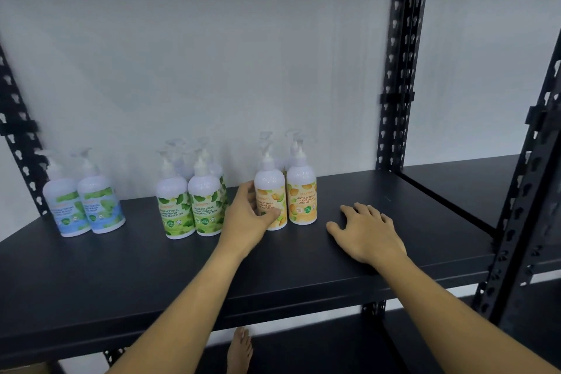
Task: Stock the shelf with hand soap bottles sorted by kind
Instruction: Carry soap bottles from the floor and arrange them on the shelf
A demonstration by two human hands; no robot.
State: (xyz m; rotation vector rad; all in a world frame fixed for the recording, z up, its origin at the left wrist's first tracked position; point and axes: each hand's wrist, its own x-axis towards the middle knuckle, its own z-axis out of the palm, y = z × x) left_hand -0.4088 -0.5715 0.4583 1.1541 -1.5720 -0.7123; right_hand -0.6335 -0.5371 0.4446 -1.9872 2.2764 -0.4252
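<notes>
On the black shelf board [151,267] stand three groups of pump bottles. Two blue-label bottles [83,209] are at the left. Several green-label bottles [191,206] stand in the middle. Several orange-label bottles are to the right of them. My left hand [247,218] grips the front left orange bottle [271,194], thumb across its label and fingers behind its left side. The front right orange bottle [302,197] stands touching it. My right hand [365,231] rests flat on the board, fingers spread, a little right of the orange group.
Black perforated uprights rise at the left [18,130], at the back right [400,70] and at the front right [534,191]. A second shelf board [461,188] continues to the right. A white wall is behind. A bare foot [239,349] shows below the shelf.
</notes>
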